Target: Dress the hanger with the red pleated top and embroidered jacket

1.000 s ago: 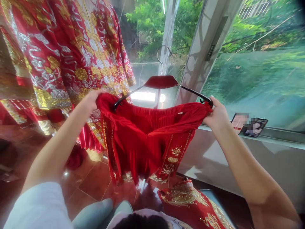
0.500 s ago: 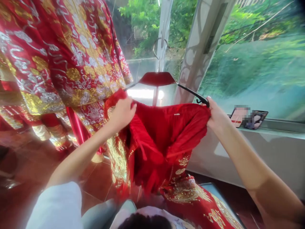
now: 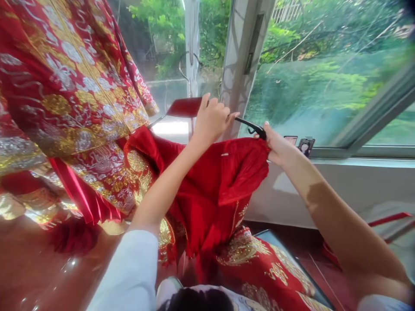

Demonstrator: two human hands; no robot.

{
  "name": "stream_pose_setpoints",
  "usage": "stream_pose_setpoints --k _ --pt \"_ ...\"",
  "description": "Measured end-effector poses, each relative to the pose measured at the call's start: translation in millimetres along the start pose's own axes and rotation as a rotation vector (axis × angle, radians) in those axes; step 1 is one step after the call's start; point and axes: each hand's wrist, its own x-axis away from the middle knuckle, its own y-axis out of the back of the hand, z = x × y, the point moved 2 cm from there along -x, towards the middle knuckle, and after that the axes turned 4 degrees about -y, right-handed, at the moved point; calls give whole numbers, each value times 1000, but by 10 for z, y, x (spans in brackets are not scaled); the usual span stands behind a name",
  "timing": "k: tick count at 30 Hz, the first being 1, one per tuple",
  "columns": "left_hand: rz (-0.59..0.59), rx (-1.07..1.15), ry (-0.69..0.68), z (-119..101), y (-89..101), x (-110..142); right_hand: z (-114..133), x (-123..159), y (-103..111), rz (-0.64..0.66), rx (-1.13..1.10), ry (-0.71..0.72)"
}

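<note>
A red jacket (image 3: 204, 190) with gold embroidery hangs in front of me on a clothes hanger (image 3: 182, 108). The hanger has a metal hook, a wide dark red middle and black arms. My left hand (image 3: 212, 119) is closed around the hanger just right of its hook, over the red middle. At the hanger's right end, my right hand (image 3: 277, 146) grips the black tip together with the jacket's shoulder edge. The jacket's left shoulder rests on the other arm of the hanger, untouched by a hand. My left forearm hides part of the jacket's front.
Red garments (image 3: 87, 86) with gold and silver embroidery hang close on the left. Behind the hanger are window panes in a frame (image 3: 238, 56). Two small cards or phones (image 3: 306, 147) stand on the sill. Gold-patterned red cloth (image 3: 269, 268) lies below, near a dark-edged surface.
My left hand has let go of the jacket's left shoulder and moved right onto the hanger's middle. My right hand keeps its grip at the right end. The view has turned right.
</note>
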Motion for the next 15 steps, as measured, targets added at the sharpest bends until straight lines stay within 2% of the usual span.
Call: stream_pose_setpoints --k 2,5,8,12,15 --pt "-38 21 19 -6 -70 -15 58 12 161 50 163 -12" --pt "-47 32 21 -59 -23 -47 123 -26 398 165 384 0" --pt "-8 -10 30 -135 93 -109 257 -150 517 90 499 18" --pt "82 -108 47 -191 135 -180 735 -262 387 -91 472 162" --pt "61 -140 60 -165 44 -226 1222 -176 143 -168 586 298"
